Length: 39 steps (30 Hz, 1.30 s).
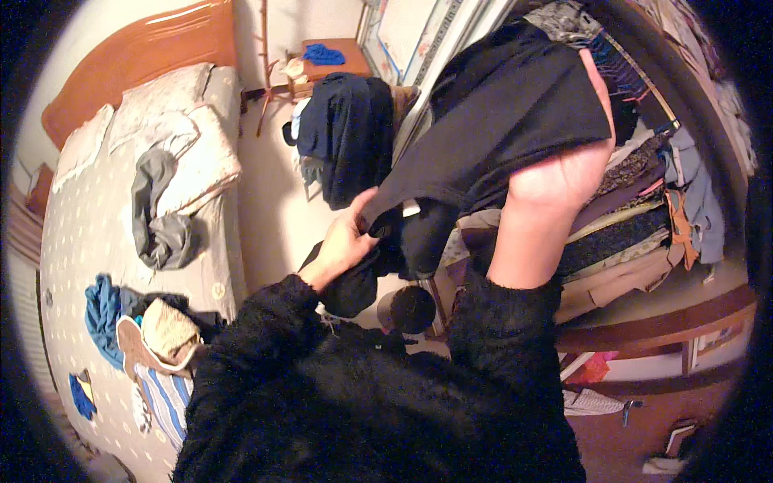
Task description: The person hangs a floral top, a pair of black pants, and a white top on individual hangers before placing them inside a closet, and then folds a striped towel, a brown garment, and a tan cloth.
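A black garment (513,108) stretches across the upper middle of the view, in front of a wardrobe. My left hand (347,238) pinches its lower left edge between thumb and fingers. Black cloth also hangs below that hand. My right hand (558,172) reaches up under the garment's right side, and the cloth drapes over it. Its palm side and one edge show, but its fingers are covered, so their grip cannot be seen. The garment's far end reaches up near a patterned grey cloth (558,21) by the hanging rail.
Folded clothes (622,241) are stacked on the wardrobe shelf at right, below a rail (643,81). Dark clothes (350,136) cover a chair ahead. A bed (78,241) at left holds grey trousers (157,217) and piled clothes (169,329). A round black stool (412,309) stands below my hands.
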Tool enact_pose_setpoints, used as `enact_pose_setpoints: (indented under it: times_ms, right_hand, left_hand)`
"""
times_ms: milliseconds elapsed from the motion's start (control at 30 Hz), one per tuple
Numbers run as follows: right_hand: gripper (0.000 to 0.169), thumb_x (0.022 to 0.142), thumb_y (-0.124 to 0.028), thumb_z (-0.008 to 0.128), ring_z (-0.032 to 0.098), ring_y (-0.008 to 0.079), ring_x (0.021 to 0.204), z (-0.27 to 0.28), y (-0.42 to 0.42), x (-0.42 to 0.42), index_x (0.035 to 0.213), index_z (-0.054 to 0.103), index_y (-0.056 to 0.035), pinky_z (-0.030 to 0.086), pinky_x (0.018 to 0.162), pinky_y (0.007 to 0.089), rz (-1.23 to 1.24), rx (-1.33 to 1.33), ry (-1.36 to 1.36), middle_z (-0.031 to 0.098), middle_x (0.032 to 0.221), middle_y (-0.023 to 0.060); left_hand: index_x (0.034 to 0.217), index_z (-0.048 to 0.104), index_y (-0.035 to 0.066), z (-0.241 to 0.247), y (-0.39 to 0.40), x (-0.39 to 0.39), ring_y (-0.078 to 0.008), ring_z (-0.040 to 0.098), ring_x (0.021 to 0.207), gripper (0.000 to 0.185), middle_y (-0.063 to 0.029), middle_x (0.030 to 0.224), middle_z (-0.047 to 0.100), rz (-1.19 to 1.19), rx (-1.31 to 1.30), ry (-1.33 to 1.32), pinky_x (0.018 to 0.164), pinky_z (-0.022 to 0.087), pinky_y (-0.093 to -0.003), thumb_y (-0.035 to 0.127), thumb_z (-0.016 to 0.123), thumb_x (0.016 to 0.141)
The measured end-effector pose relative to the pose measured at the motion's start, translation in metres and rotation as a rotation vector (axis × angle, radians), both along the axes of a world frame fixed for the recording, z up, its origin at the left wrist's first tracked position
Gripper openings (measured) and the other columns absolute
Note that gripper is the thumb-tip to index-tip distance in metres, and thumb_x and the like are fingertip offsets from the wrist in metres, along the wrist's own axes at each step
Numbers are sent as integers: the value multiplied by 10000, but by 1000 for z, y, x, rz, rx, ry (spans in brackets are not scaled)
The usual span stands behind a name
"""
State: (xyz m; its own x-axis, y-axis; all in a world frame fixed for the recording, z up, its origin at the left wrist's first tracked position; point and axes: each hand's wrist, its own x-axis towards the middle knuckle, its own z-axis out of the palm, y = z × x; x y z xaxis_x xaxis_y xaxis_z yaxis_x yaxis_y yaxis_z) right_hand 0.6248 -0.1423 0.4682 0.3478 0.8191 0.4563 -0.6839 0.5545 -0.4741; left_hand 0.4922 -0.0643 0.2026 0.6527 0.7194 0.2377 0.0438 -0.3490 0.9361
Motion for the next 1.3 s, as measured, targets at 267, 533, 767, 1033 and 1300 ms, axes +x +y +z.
enact_pose_setpoints:
  times_ms: [267,533,767,1033,1300]
  right_hand:
    - [57,744,-78,552,502,116,754,-93,-10,105,780,581,-45,414,723,256,-1309,-444,-485,556,794,24]
    - [64,688,-61,537,504,121,711,-288,-53,111,688,562,-1,393,661,239,-1314,-1159,-886,521,722,26]
    - [152,762,-164,578,523,109,750,-289,-47,94,831,623,-36,410,685,246,-795,-1439,-652,579,794,10]
    - [132,809,-164,586,526,94,764,-189,8,186,890,598,-60,430,729,239,-1015,-1051,-774,581,814,-9]
    - [400,861,-193,480,445,199,1117,-81,65,370,1213,408,-15,298,960,310,-1309,-628,-618,474,1206,88]
  left_hand:
    - [1011,575,-18,42,115,-26,-65,483,670,286,6,783,585,-8,-172,-22,606,393,-195,64,424,782]
    - [689,484,-22,75,159,-63,-61,386,615,105,27,621,444,-116,-30,11,550,339,-220,27,475,782]
    - [630,438,17,83,183,-49,-34,347,584,145,55,592,401,-208,-136,-134,514,289,-194,-5,502,759]
    - [628,499,-5,75,192,-14,-41,405,576,111,37,597,487,-321,-206,-103,526,337,-199,-11,508,739]
    - [596,452,-8,52,205,47,-71,390,550,100,3,547,429,-211,-79,-65,511,320,-223,6,525,663]
